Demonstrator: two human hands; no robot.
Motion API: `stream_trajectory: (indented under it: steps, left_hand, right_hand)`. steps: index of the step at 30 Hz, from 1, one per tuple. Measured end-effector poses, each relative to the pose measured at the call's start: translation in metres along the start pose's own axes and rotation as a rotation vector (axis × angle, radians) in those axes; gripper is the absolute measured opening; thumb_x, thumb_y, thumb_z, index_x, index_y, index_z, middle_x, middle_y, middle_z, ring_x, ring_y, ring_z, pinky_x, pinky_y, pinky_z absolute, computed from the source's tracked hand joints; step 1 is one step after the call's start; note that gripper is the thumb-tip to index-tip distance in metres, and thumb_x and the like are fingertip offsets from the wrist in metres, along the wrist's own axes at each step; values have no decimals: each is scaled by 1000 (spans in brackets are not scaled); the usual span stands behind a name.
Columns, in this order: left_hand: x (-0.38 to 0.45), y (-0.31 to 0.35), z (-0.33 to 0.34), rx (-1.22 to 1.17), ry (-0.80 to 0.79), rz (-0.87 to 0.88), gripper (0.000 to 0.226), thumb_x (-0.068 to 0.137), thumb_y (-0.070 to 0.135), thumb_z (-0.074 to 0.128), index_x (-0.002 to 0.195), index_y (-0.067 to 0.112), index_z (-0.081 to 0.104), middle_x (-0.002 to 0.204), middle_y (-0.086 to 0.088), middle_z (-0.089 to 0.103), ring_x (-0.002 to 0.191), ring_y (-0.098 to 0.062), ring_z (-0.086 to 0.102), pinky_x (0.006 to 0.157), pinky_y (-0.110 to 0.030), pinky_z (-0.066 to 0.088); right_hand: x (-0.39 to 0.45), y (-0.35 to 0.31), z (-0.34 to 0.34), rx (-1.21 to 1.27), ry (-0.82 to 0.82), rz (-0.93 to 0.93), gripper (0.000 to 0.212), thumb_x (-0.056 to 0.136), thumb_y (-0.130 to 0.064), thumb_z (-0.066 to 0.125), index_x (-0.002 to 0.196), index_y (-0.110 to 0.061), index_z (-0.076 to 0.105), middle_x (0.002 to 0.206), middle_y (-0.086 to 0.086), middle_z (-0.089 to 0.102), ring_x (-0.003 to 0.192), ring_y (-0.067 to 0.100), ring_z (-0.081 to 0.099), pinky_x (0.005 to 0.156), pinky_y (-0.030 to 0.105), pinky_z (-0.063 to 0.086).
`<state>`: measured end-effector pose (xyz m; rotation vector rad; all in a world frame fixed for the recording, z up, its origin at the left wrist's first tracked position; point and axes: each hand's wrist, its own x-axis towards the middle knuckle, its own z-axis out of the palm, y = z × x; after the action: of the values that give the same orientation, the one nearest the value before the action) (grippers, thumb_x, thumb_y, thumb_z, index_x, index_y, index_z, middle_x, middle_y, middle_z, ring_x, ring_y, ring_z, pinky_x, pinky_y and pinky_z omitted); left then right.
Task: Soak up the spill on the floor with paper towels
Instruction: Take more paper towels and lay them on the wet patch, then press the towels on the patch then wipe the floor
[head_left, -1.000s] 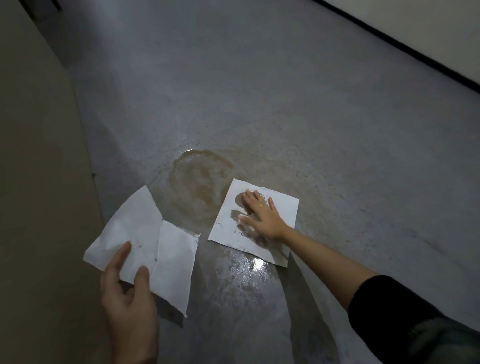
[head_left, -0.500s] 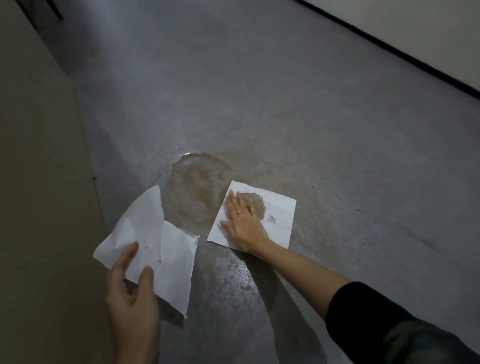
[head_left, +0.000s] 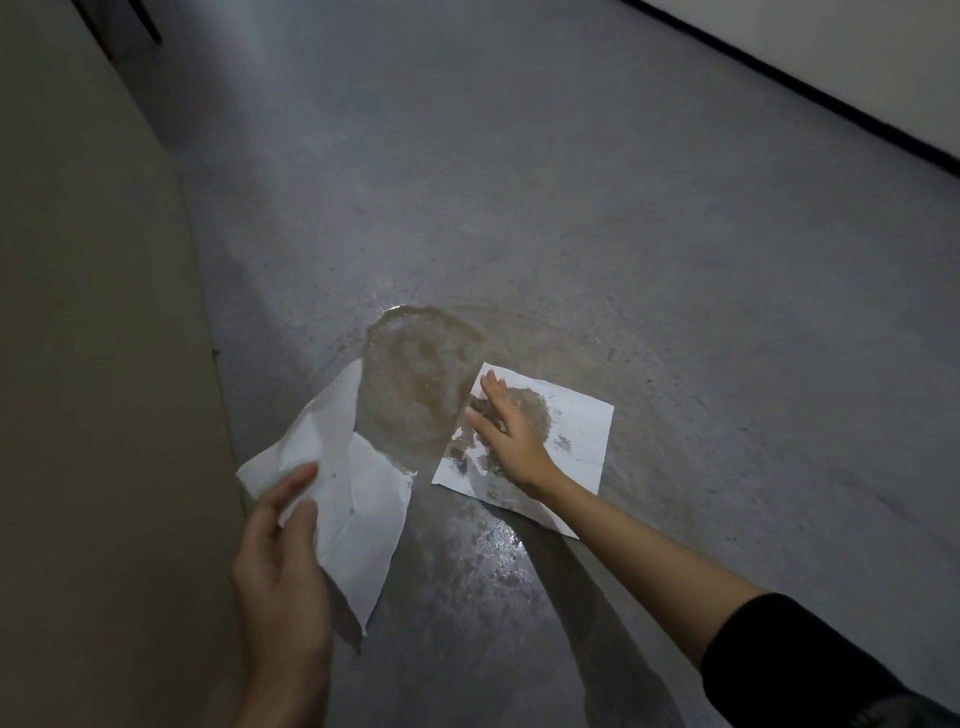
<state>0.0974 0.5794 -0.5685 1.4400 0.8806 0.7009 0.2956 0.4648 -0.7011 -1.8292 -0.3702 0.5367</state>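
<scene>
A brownish spill (head_left: 418, 374) lies on the grey floor, with a thin wet sheen (head_left: 488, 551) spreading toward me. One white paper towel (head_left: 576, 431) lies flat on the spill's right edge, with brown wet patches soaking through. My right hand (head_left: 506, 423) presses flat on that towel's left part, fingers spread. My left hand (head_left: 283, 561) pinches a second, dry white paper towel (head_left: 348, 483) by its near corner. It hangs creased above the floor at the spill's left edge.
A beige wall or panel (head_left: 93, 364) runs along the left, close to my left hand. A white wall with a black skirting (head_left: 810, 88) crosses the far right. Bare grey floor (head_left: 597, 208) stretches beyond the spill.
My right hand slid left across the flat towel toward the puddle, and the brown wet patches on it grew. My left hand kept holding the dry towel, barely moving.
</scene>
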Motion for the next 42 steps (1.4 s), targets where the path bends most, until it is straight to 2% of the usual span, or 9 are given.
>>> stream_trajectory:
  steps: [4,6,8,10,16,20,25,37,42]
  left_hand:
    - [17,10,31,-91,-98,-85,28,95,12,48,87,22,73,96,12,70,91,7,61,85,-16,45]
    - [27,17,48,-160,-159,-124,27,91,13,52,79,21,75,89,9,73,91,-9,66,85,-30,49]
    - [38,25,65,-213,-186,-194,20,87,15,57,74,18,72,73,10,72,73,-7,67,68,-26,54]
    - [52,30,78,-203,-128,-222,13,83,17,61,73,19,70,70,10,70,65,-7,65,58,-21,52]
    - [105,-17,102,118,92,-124,11,88,23,57,81,21,65,90,0,65,88,-22,60,72,-30,44]
    - [124,-64,113,449,-5,5,5,88,22,59,91,23,63,106,0,62,98,-25,57,86,-36,46]
    - [160,-91,113,876,-155,224,18,87,20,62,105,22,64,120,1,60,119,-26,44,99,-41,33]
    - [244,-90,128,989,-254,224,42,87,25,67,126,15,57,136,-4,52,128,-29,36,103,-43,31]
    - [240,-94,144,1217,-234,199,76,87,44,63,149,18,27,160,-9,-13,145,-34,2,115,-48,15]
  right_hand:
    - [-3,-30,20,475,-133,263,47,99,-37,45,142,-17,43,148,3,43,129,17,44,104,33,33]
    - [0,-35,27,579,-168,386,62,94,-52,46,144,-16,40,147,9,45,133,27,44,110,43,32]
    - [3,-39,20,577,-201,380,72,89,-61,46,140,-11,46,133,17,57,119,36,54,102,50,41]
    - [6,-42,2,598,-212,308,58,91,-54,48,130,-12,56,117,9,67,105,27,64,89,39,51]
    - [24,-38,-41,444,64,215,43,81,-24,76,118,-5,63,110,9,71,95,27,70,79,43,59]
    - [38,-35,-53,166,137,143,15,84,-20,74,96,-14,66,88,-5,70,75,11,65,56,15,52]
    - [74,-18,-49,-149,189,95,18,86,-26,69,88,-8,70,85,5,70,74,15,61,68,32,48]
    - [156,-30,-15,-231,292,-43,28,81,-7,69,93,-12,44,83,0,51,73,17,47,64,26,36]
    - [168,-25,1,-472,362,-90,41,85,-9,67,120,-7,47,122,8,46,103,23,49,87,29,40]
